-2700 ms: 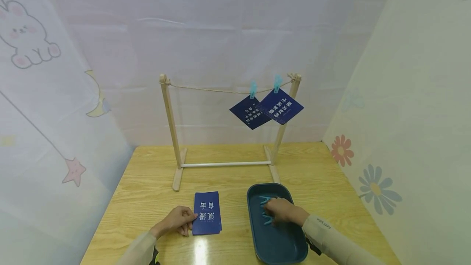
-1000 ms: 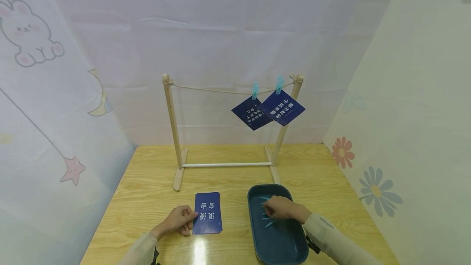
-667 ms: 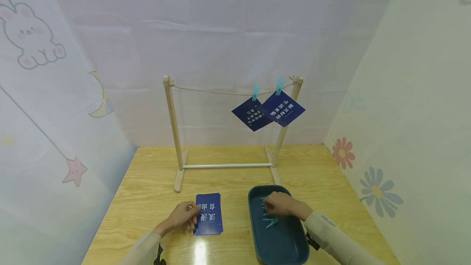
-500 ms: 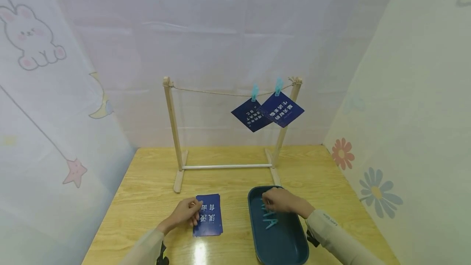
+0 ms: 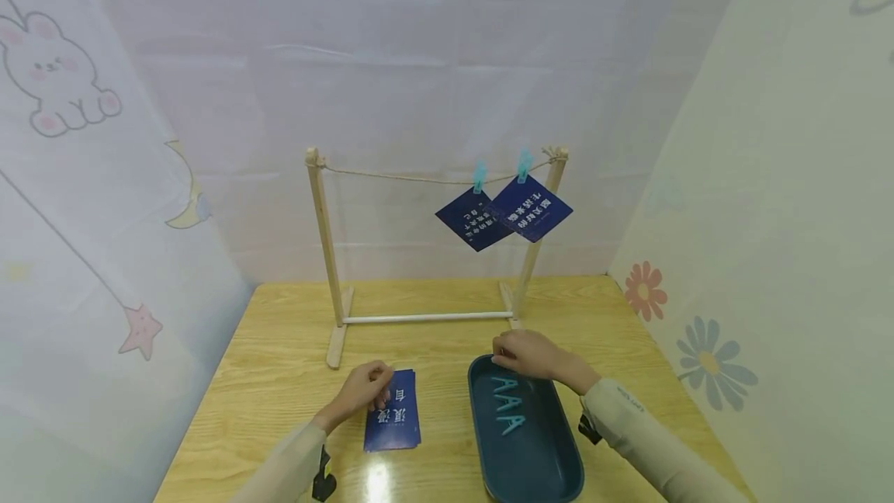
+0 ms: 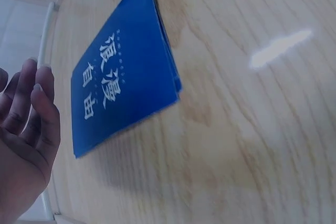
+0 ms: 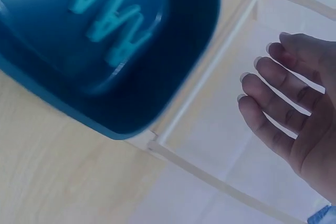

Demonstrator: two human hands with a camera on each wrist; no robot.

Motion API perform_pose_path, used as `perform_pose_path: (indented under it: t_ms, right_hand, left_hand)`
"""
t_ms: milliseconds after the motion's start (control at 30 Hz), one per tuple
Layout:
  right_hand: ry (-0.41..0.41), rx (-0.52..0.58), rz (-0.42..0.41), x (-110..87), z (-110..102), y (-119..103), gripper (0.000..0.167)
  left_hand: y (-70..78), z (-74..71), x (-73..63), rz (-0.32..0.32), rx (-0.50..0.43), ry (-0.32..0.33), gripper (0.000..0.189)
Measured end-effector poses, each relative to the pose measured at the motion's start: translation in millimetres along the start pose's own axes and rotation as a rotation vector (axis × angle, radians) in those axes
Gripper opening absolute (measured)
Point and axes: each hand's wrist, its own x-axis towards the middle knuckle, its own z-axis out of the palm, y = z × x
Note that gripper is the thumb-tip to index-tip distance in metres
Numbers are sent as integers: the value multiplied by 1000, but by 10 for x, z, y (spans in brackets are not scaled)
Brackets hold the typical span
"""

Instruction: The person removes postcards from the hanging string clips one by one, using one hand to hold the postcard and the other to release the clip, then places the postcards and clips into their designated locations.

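Observation:
My left hand (image 5: pixel 366 388) hovers over the upper left part of a stack of blue cards (image 5: pixel 393 429) with white characters. In the left wrist view its loosely bent fingers (image 6: pixel 46 114) hold nothing, apart from the cards (image 6: pixel 123 66). My right hand (image 5: pixel 527 353) is above the far end of a dark teal tray (image 5: pixel 531 472); the right wrist view shows relaxed fingers (image 7: pixel 270 85) with nothing between them. Three light blue clothespins (image 5: pixel 509 404) lie in a column inside the tray.
Behind the cards and tray stands a wooden frame (image 5: pixel 323 235) with a string (image 5: pixel 391 175) across its top. Two blue cards hang there, a left one (image 5: pixel 471 220) and a right one (image 5: pixel 534 208), from blue clothespins (image 5: pixel 524 165). A patterned cloth backdrop (image 5: pixel 391 60) surrounds the table.
My right hand has risen off the clothespins toward the tray's far end, leaving them lined up. The left hand has lifted from the cards' left edge and moved up and right over them.

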Motion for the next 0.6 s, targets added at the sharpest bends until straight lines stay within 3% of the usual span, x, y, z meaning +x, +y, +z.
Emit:
perform_pose_path:
  t_ms: [233,433,600]
  right_hand:
    - [57,45,70,141,-208,27,14]
    - [105,70,66,284,-432,19,15]
    - [150,54,63,404,-641,-38,14]
  left_hand:
    - [149,100,101,66,-28,-4,31]
    - [198,176,201,77,-27,15,31]
    - [319,158,311,87,-10,55,29]
